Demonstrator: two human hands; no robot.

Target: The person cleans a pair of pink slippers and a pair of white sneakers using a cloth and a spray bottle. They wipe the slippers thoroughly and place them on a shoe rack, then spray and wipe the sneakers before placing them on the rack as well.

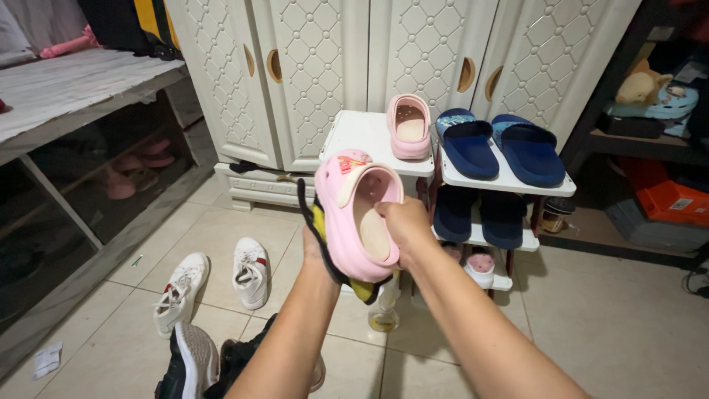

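Observation:
My right hand [405, 225] grips the rim of a pink clog [357, 214], fingers curled inside its opening. My left hand [313, 247] is mostly hidden behind the clog and holds a black and yellow shoe [322, 236] against its back. Both are raised in front of a white shoe rack [365, 137]. A matching pink clog [408, 125] stands on the rack's top shelf.
A pair of blue slides [498, 148] rests on the rack's right top shelf, darker slides [480, 214] below. White sneakers [214, 284] and dark shoes [199, 362] lie on the tiled floor. A white wardrobe [354, 52] stands behind; a small bottle [384, 314] sits on the floor.

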